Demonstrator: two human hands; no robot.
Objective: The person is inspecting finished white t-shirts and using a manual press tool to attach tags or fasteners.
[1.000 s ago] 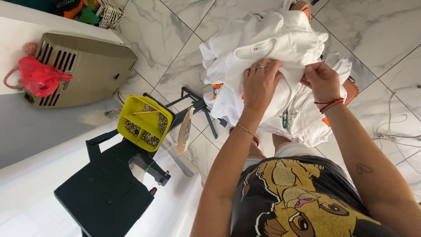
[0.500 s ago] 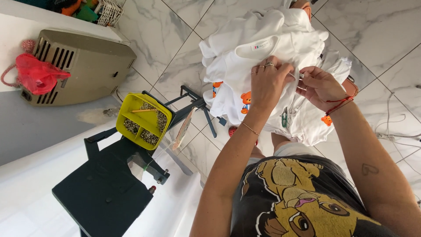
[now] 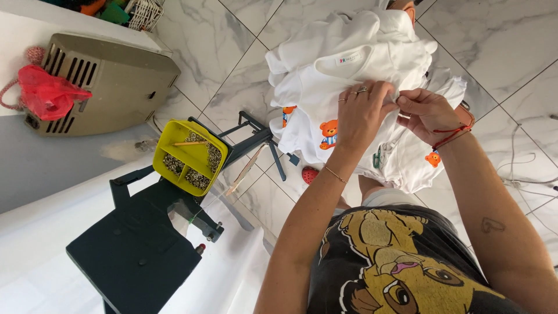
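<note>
A pile of white baby garments [image 3: 325,87] printed with small orange bears lies on my lap, above the marble floor. My left hand [image 3: 361,110] rests flat on the top garment with its fingers gripping the cloth; it wears rings and a thin bracelet. Just to its right, my right hand [image 3: 423,109], with a red string on the wrist, pinches a fold of the same white cloth. The two hands almost touch at the fingertips.
A dark green hand press [image 3: 145,244] stands on the white table at lower left, with a yellow tray [image 3: 189,156] of small metal snaps on it. A beige heater [image 3: 110,81] with a red bag [image 3: 49,93] sits at upper left. Cables [image 3: 523,174] trail on the floor at right.
Both hands have slid right and slightly down across the white garment, and more of the bear print shows below my left hand.
</note>
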